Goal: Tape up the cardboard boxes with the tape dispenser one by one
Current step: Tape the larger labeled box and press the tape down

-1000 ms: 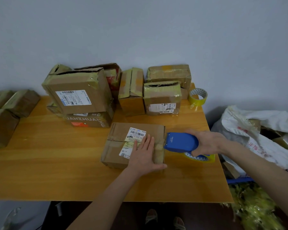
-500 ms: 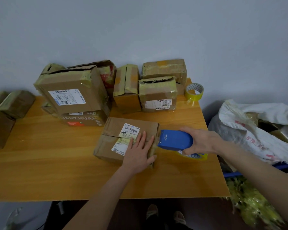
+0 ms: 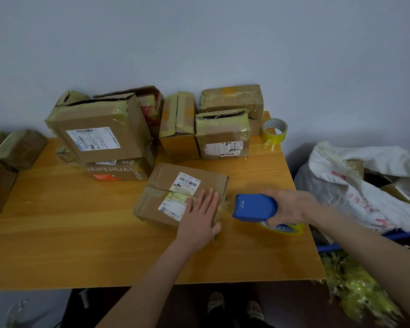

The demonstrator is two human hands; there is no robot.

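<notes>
Our left hand [image 3: 200, 217] flat on the labelled brown cardboard box [image 3: 173, 185] mid-seal, our right hand [image 3: 291, 207] gripped the blue plastic tape dispenser [image 3: 255, 207], a cut seemingly next.

We see a wooden table [image 3: 81, 245]. Near its centre lies a labelled cardboard box [image 3: 166, 183]. At eleven o'clock sits a printed box [image 3: 114, 172] with another on top. At twelve stand an upright box [image 3: 178, 138] and a taped box [image 3: 223, 138], and at one o'clock a yellow tape roll [image 3: 273, 131].
</notes>
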